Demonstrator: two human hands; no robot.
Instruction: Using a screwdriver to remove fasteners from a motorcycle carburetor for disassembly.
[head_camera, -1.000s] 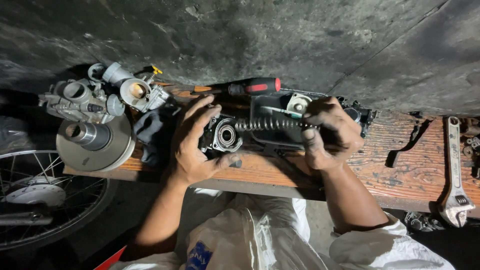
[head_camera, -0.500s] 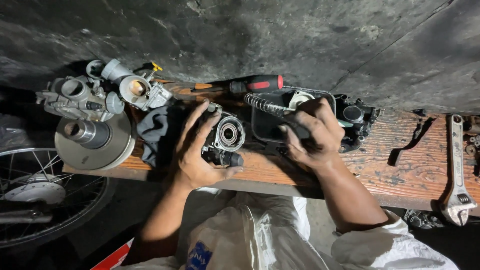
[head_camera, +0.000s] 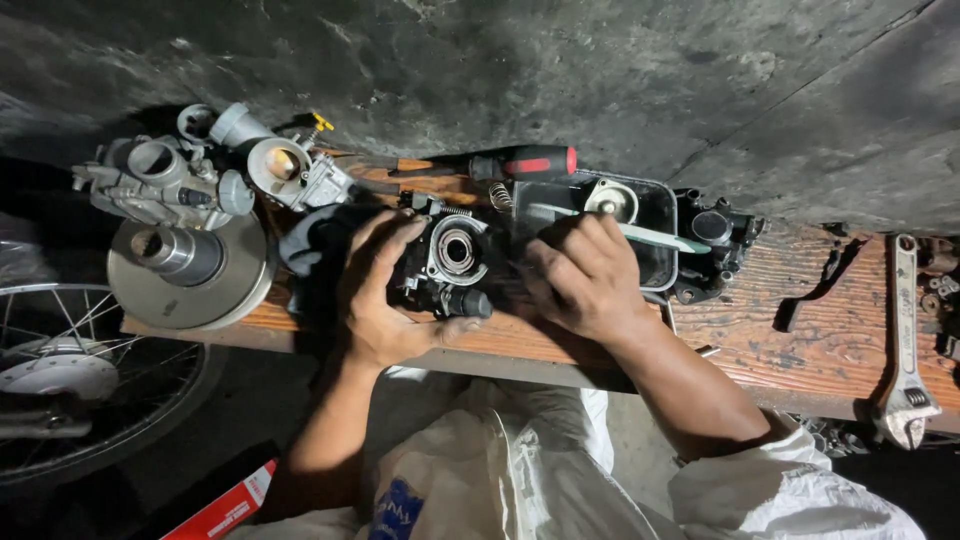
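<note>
Left hand (head_camera: 385, 295): curled around a dark carburetor body (head_camera: 445, 265), thumb under it near the counter's front edge, fingers over its far side; the round bore faces up.
Right hand (head_camera: 585, 275): fingers bent down over the near rim of a black tray (head_camera: 655, 225). I cannot tell what, if anything, is pinched under the fingertips.
Counter (head_camera: 800, 345): a worn wooden plank; the carburetor body rests on it between the two hands.
How far along: the body looks stripped and partly apart, with a small spring (head_camera: 498, 195) lying loose just beyond it and a pale strip (head_camera: 660, 238) resting in the tray. By my judgement more handling is left.
Beyond the hands: a red-and-black screwdriver (head_camera: 520, 162) lies against the wall.
Left of the left hand: a round metal pulley (head_camera: 190, 265) and two silver carburetors (head_camera: 215, 170) crowd the counter end, above a spoked wheel (head_camera: 80, 380) on the floor.
Right of the right hand: a black casting (head_camera: 715, 240), then bare plank, then an adjustable wrench (head_camera: 905, 330) well apart.
Room to move: tight on the left and behind; open to the right. The front edge is close to the left thumb.
</note>
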